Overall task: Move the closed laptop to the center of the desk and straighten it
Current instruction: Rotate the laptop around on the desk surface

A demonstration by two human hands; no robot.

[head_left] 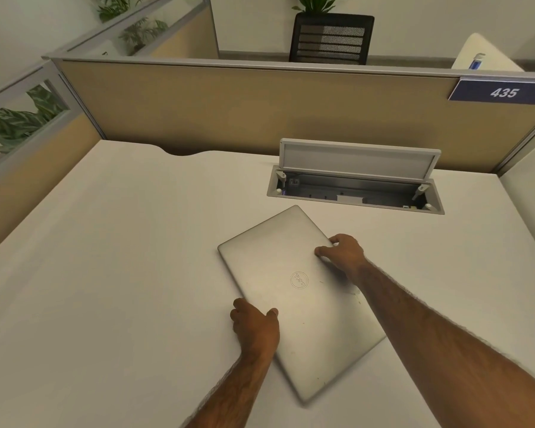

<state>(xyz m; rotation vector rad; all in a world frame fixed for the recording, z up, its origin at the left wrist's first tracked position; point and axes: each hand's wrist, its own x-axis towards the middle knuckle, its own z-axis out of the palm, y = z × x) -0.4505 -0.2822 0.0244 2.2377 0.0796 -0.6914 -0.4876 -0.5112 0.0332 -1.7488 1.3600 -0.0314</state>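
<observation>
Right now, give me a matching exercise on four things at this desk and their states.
Things:
1. laptop
2. cable box lid
3. left hand
4. number sign

States:
A. propped open
B. blue, hanging on the partition
C. closed, lying askew
D. gripping the laptop's left edge

Pairs: 1-C, 2-A, 3-D, 4-B

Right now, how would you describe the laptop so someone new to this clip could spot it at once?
Start from the tan partition behind the white desk, then come down past the open cable box. The laptop lies closed and skewed just in front of it, between the left hand and right hand. It is the only silver slab there, with a round logo on its lid.
</observation>
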